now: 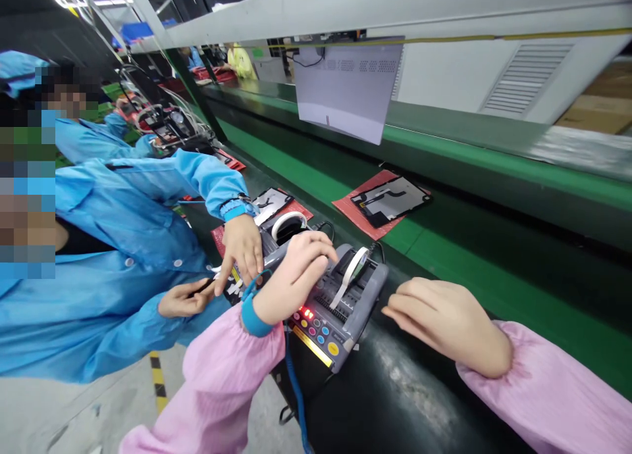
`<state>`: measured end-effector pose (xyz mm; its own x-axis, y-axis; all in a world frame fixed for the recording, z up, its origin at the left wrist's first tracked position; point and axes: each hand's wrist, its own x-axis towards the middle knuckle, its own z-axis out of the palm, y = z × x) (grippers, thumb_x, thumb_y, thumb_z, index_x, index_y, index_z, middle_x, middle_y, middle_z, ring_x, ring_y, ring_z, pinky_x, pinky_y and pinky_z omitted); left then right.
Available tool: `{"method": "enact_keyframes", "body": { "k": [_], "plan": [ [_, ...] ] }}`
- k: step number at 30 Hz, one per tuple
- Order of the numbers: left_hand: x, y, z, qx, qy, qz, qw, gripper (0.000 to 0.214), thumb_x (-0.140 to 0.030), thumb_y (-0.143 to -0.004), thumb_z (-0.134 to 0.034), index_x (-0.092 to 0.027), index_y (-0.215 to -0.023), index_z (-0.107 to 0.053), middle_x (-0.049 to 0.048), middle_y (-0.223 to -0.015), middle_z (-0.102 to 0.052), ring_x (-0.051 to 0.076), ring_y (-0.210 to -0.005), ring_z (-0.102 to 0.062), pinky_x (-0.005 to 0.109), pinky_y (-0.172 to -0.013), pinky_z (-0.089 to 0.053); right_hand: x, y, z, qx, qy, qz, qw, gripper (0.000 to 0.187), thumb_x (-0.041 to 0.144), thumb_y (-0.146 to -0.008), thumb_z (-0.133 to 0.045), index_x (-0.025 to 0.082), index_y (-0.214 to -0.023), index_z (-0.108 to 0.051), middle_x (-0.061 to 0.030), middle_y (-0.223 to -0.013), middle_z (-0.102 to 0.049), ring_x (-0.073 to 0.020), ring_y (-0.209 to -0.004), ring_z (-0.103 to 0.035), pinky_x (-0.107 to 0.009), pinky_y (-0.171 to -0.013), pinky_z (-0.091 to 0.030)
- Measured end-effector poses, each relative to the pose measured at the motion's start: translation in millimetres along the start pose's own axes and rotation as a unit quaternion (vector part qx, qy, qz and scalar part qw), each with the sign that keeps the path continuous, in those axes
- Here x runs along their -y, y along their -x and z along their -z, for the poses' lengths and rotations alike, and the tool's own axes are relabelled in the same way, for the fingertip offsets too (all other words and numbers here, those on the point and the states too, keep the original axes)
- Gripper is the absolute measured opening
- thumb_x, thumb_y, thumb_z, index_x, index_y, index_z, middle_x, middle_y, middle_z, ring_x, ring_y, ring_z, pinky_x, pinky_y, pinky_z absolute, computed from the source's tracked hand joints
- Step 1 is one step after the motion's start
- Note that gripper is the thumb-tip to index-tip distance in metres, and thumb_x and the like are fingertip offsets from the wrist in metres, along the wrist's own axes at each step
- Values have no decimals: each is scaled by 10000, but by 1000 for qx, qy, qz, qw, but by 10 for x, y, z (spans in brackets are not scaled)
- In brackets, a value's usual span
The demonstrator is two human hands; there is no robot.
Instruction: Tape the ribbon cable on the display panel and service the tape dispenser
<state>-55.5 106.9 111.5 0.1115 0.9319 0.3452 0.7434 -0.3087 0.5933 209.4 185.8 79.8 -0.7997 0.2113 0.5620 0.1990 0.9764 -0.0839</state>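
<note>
My left hand (pixel 296 270), in a pink sleeve with a blue wrist strap, rests on top of a grey tape dispenser machine (pixel 340 302) with coloured buttons and red lights; its fingers are curled over the machine's top, near the white tape strip (pixel 351 273). Just right of the dispenser, my right hand (pixel 444 322) lies on the dark bench edge with the fingers loosely curled and pressed together; what they hold, if anything, is hidden.
A co-worker in a blue coat stands at left, one hand (pixel 243 247) on a second dispenser and the other (pixel 185 299) holding a thin dark tool. On the green conveyor belt (pixel 444 243) lie a dark board on a red mat (pixel 382 202) and another such mat (pixel 271 204).
</note>
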Motion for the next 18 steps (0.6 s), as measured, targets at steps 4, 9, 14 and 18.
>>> {"method": "enact_keyframes", "body": {
  "k": [4,9,14,18],
  "plan": [
    [-181,146,50,-155,-61,25,986,182,-266,-1007,-456,-218,-1145,-565,104,-1228,-589,250,-1190,-549,425,-1025,-458,-73,-54,-113,33,-24,-41,998,269,261,-1069,-435,201,-950,-669,-45,-945,-687,-162,-781,-588,-313,-713,-409],
    [-258,370,-72,-186,-228,-17,956,186,-168,-946,-595,-246,-1111,-633,88,-1189,-587,250,-1129,-540,426,-984,-475,47,-395,-153,41,-88,-13,995,172,175,-1023,-511,205,-967,-671,-50,-1013,-681,-199,-901,-585,-354,-826,-409],
    [-128,661,-90,-225,-356,0,907,329,-44,-917,-537,-272,-1094,-695,94,-1183,-652,280,-1131,-539,468,-964,-467,315,-376,-169,97,-164,-28,981,155,151,-999,-529,213,-1049,-663,-52,-1052,-673,-199,-926,-605,-361,-832,-437],
    [-90,1079,-334,-196,-301,-50,932,350,-101,-944,-529,-317,-1158,-702,55,-1008,-715,239,-1015,-592,399,-890,-462,389,-98,-233,29,-159,-96,982,156,234,-1031,-503,215,-1132,-620,-85,-1123,-651,-229,-1010,-601,-385,-878,-470]
  ]
}}
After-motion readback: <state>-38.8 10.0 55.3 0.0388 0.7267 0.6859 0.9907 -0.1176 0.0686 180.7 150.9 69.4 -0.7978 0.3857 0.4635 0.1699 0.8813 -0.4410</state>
